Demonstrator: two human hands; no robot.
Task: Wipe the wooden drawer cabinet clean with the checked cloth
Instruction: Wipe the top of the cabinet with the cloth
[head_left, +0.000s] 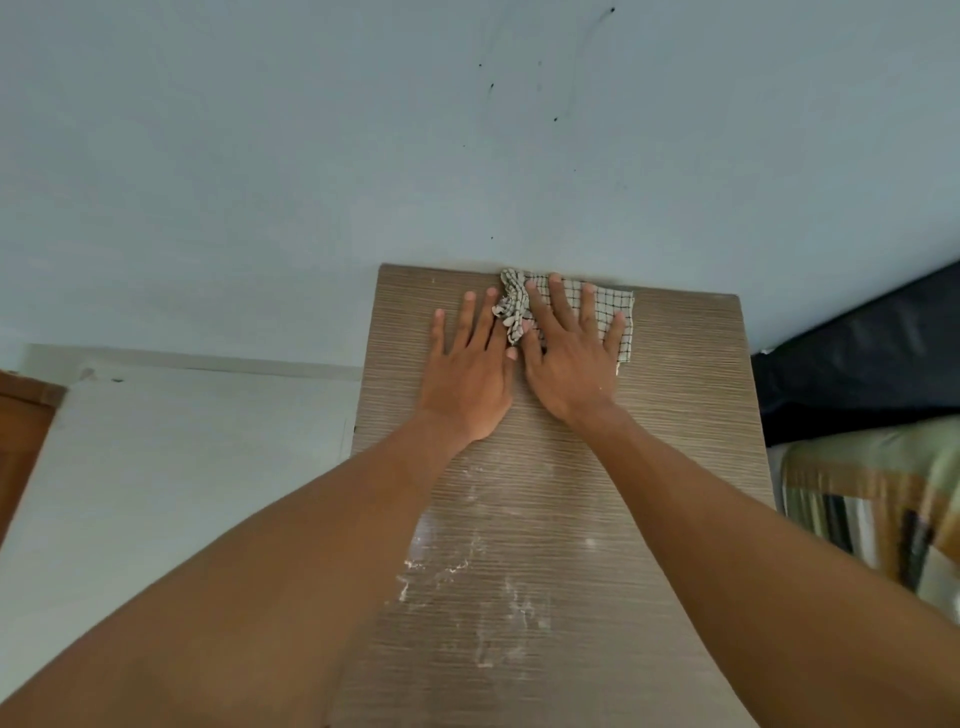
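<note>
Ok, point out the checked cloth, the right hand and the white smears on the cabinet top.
checked cloth (618, 302): head view, flat checked part at its right side.
right hand (569, 366): head view, back of the hand.
white smears (452, 566): head view, thickest patch between the forearms.

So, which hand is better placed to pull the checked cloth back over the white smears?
The right hand, probably. It lies flat on the checked cloth at the far edge of the cabinet top, while the left hand rests on bare wood beside it. The white smears lie toward the near edge.
</note>
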